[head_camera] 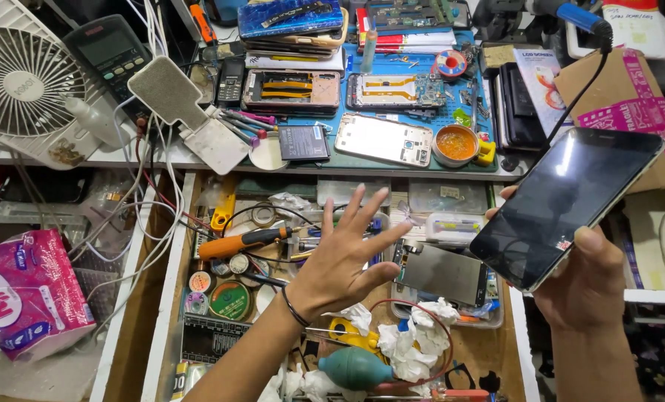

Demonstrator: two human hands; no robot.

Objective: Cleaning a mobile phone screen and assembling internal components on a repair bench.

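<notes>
Head view cuts both forearms off at the bottom edge, and the right hand [582, 279] shows mostly its thumb and knuckles, pinching one dark-screened phone [567, 205] by its lower edges, tilted, beyond the right side of the open drawer [165, 298]. One left hand [343, 257] hovers with fingers spread wide, holding nothing, above the drawer's jumble of an orange-handled screwdriver [243, 242], crumpled tissues [414, 339] and a teal rubber blower [356, 368]. Along the worktop's near edge lies a blue mat [429, 119] with three opened phone bodies, beside one white fan [23, 85] at the left end.
</notes>
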